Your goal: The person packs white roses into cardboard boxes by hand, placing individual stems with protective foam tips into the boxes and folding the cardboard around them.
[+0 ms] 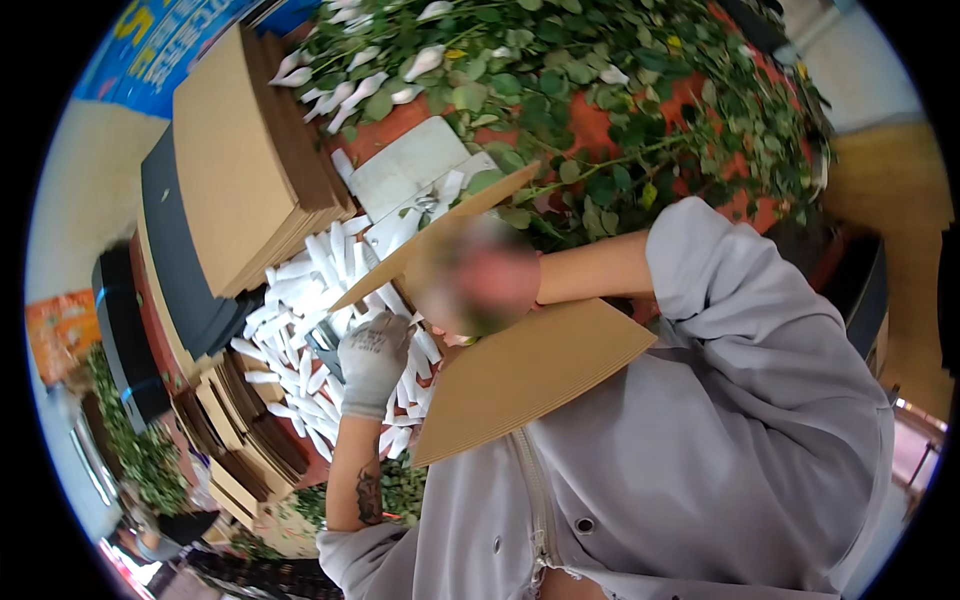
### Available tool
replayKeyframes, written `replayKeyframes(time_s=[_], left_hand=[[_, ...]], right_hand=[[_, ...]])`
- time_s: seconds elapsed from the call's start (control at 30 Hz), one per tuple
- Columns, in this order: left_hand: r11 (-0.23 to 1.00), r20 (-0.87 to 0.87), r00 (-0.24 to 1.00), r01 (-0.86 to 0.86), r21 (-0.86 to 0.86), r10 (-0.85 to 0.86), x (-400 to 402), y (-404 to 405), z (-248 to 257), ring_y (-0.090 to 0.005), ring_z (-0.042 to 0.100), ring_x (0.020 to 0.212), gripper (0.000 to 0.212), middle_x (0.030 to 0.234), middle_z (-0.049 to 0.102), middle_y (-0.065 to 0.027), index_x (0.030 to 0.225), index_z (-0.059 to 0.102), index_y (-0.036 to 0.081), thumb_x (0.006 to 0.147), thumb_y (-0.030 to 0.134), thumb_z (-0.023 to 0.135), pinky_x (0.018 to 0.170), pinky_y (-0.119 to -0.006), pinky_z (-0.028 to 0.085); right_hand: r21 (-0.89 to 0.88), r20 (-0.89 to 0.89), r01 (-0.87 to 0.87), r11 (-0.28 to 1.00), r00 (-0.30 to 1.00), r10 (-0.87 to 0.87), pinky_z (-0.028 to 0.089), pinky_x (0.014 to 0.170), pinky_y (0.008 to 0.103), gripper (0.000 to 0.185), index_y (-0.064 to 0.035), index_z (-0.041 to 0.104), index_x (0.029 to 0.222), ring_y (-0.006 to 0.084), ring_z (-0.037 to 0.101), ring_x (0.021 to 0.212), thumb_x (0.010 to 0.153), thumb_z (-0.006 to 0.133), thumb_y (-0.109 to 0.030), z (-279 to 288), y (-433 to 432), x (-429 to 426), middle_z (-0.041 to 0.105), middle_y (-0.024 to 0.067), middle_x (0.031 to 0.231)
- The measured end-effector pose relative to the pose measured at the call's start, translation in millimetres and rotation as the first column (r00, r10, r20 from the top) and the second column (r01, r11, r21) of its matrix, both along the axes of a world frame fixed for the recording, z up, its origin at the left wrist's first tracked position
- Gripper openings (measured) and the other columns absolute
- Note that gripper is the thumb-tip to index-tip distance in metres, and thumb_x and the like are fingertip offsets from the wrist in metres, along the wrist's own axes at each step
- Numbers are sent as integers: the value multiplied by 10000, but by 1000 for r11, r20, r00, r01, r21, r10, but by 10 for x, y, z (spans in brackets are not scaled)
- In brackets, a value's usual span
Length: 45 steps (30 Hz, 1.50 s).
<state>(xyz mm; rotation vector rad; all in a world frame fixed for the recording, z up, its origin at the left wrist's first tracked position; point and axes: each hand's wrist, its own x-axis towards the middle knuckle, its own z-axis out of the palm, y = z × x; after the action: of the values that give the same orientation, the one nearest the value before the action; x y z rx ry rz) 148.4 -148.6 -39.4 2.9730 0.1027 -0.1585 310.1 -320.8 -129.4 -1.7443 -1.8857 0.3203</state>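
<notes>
My left hand (373, 362), in a pale glove bearing writing, is over a heap of white foam bud sleeves (296, 300). Its fingers curl beside the cardboard; whether they grip anything is hidden. A dark grey metal object (324, 346) lies against its left side, and I cannot tell whether it is held. My right forearm (596, 268) reaches in between an upper cardboard flap (442, 229) and several layered lower cardboard sheets (532, 386). A round blur covers my right hand and whatever is there, pinkish with some green. The lower sheets rest against my grey top.
Leafy rose stems (585, 67) cover the far part of the red table (592, 120), with white-sleeved buds (364, 90). Metal plates (411, 166) lie behind the upper flap. A tall cardboard stack (232, 165) stands left; folded cardboard (244, 442) sits nearer.
</notes>
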Motion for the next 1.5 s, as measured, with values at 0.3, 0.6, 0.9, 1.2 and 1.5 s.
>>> replayKeyframes(time_s=[0.3, 0.6, 0.9, 1.2, 1.5], left_hand=[[973, 122, 992, -6, -231, 35, 63, -100, 423, -287, 602, 1001, 321, 1159, 593, -135, 1073, 608, 66, 766, 151, 641, 802, -362, 498], [905, -132, 988, -132, -404, 85, 69, -438, 45, -294, 569, 1072, 482, 1329, 474, -131, 1250, 516, 71, 795, 219, 571, 824, -363, 493], [916, -95, 994, -86, -392, 53, 61, -414, 66, -289, 595, 1016, 464, 1322, 479, -129, 1221, 529, 51, 802, 246, 568, 820, -374, 494], [949, -202, 978, -110, -296, 50, 34, -414, 1, -262, 598, 1006, 470, 1340, 467, -92, 1239, 525, 99, 815, 298, 559, 815, -384, 492], [941, -99, 994, -65, -332, 34, 43, -437, 66, -270, 614, 962, 406, 1275, 522, -101, 1183, 566, 94, 808, 248, 559, 771, -390, 506]], right_hand=[[94, -70, 176, 980, 983, -170, 493, 610, 392, 140, -38, 579, 833, 279, 638, 727, 775, 496, -135, -39, -45, 12, 623, 145, 854], [-31, 314, 316, 948, 904, -290, 447, 702, 362, 279, -156, 572, 1019, 176, 596, 796, 755, 548, -242, 1176, -673, 485, 581, 7, 810], [-500, 420, 451, 739, 873, -248, 482, 750, 356, 523, -55, 449, 1215, 256, 601, 906, 758, 594, -264, 1071, -662, 686, 574, 125, 1034], [-383, 210, 425, 820, 905, -370, 451, 850, 392, 340, -133, 613, 1048, 289, 561, 968, 711, 635, -163, 1714, -916, 806, 581, 85, 1036], [-353, 409, 510, 784, 838, -360, 480, 701, 368, 278, -143, 581, 997, 267, 604, 849, 727, 617, -200, 1684, -1059, 840, 577, 78, 931]])
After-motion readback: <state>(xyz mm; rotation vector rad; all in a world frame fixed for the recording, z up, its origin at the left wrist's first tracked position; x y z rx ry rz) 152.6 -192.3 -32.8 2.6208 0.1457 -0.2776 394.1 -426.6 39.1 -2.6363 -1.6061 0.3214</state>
